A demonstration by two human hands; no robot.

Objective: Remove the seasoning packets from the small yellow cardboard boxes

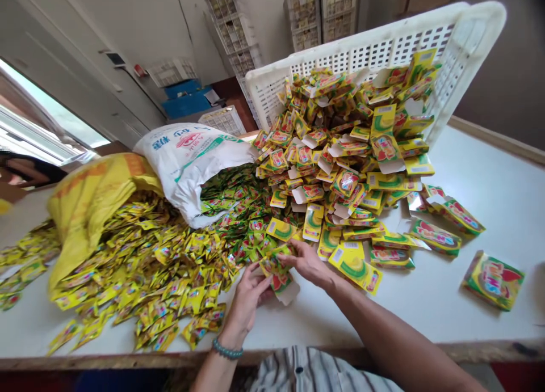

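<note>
Both hands meet at the table's (426, 307) near edge; the left hand (247, 295) curls loosely under a small carton (279, 273), steadying it, while the right hand (309, 262) pinches its top, between the sachets (140, 267) and the tipped crate (383, 46).

One head-worn camera looks forward and down, close over the worktop (468, 301), hands (251, 290) at 6 o'clock

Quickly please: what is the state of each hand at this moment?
Left hand: fingers closed on a small carton.
Right hand: fingers also gripping the same small carton, from its upper side.
</note>
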